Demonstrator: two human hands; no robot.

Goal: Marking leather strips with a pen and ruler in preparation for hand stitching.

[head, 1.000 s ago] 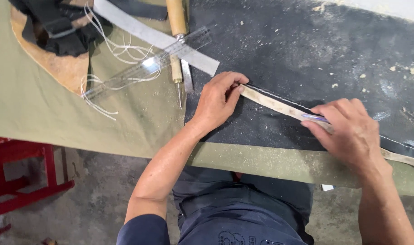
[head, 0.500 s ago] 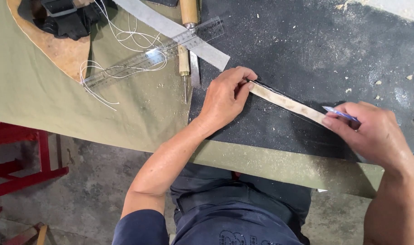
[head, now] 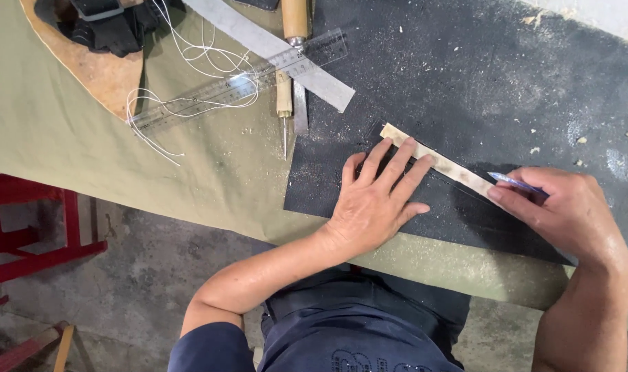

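A long pale strip (head: 443,165) lies slantwise on a black sheet (head: 479,89) spread over an olive cloth (head: 121,172). My left hand (head: 379,200) lies flat with its fingers spread, the fingertips pressing on the strip's left part. My right hand (head: 569,213) holds a blue pen (head: 517,182) whose tip touches the strip's upper edge further right. The strip's right end is hidden under that hand.
At the top lie a clear ruler (head: 238,86), a grey band (head: 272,49), a wooden-handled awl (head: 284,103), a second wooden-handled tool (head: 295,21), white threads (head: 183,62), a tan leather piece (head: 97,76) and black straps (head: 110,24). A red stool (head: 31,227) stands lower left.
My left hand has shifted from pinching the strip's left end to lying flat with spread fingers on the strip. My right hand with the pen has moved slightly along it.
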